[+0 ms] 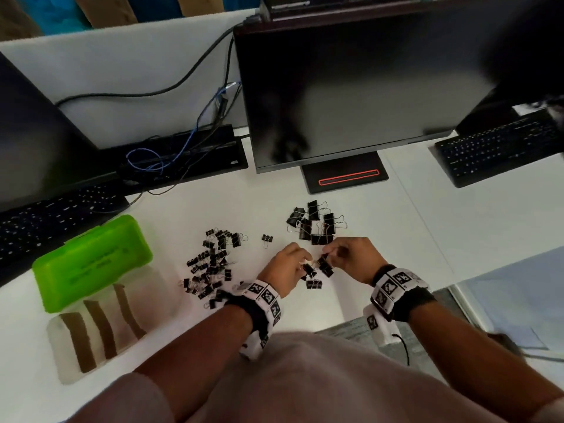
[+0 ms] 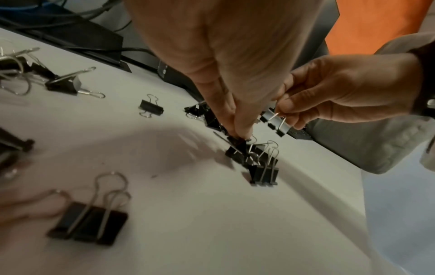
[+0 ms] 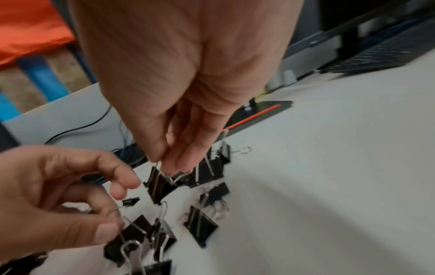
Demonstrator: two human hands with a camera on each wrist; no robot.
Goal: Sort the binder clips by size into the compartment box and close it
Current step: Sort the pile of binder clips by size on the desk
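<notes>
Black binder clips lie in three groups on the white desk: a small-clip pile (image 1: 210, 264), a large-clip pile (image 1: 314, 227), and medium clips (image 1: 316, 277) under my hands. My left hand (image 1: 305, 264) pinches the wire handle of one medium clip (image 3: 132, 234) among the tangled cluster (image 2: 256, 163). My right hand (image 1: 328, 254) pinches the wire handle of another medium clip (image 3: 160, 186), lifted just above the desk. The compartment box stands at the left with its green lid (image 1: 91, 264) open and its clear base (image 1: 100, 325) showing several slots.
A monitor (image 1: 351, 96) on its stand (image 1: 345, 175) rises right behind the clips. Keyboards lie at far left (image 1: 55, 221) and far right (image 1: 494, 151). Cables (image 1: 183, 148) run at the back. One small clip (image 1: 267, 239) lies alone. The desk edge is near my right wrist.
</notes>
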